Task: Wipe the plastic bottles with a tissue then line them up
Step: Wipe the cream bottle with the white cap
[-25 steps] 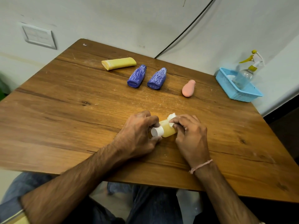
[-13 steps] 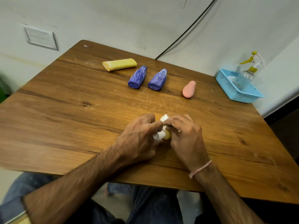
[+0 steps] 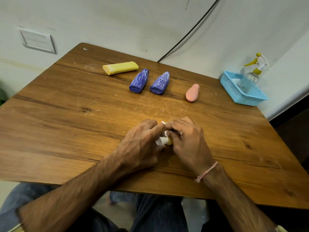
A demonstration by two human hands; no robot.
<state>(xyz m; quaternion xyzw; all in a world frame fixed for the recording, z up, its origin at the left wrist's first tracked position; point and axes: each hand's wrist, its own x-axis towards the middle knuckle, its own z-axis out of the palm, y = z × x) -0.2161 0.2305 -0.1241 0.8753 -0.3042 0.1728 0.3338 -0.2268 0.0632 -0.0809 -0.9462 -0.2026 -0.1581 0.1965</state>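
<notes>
The small yellow bottle [image 3: 169, 141] is held just over the wooden counter [image 3: 66, 123], between the 2 hands, so no reach is needed for it. Its long axis is judged to run nearly from left to right, with the white cap [image 3: 161, 140] turned toward the left hand [image 3: 143, 143]. The cap end is gripped by the curled left hand. The body is covered by the curled right hand [image 3: 189, 141], and a crumpled scrap of soft white tissue [image 3: 163, 122] is pinched at its fingertips. Most of the bottle is hidden.

The row is laid at the far side, straight ahead of the hands: a flat yellow bottle [image 3: 120, 68], a blue bottle [image 3: 139, 80], a 2nd blue bottle [image 3: 160, 82] and a rounded pink bottle [image 3: 192, 92]. All 4 lie on their sides. The pink end is nearer to the right hand. The plastic looks smooth, and pale streaks are seen on the tapered blue ones.
</notes>
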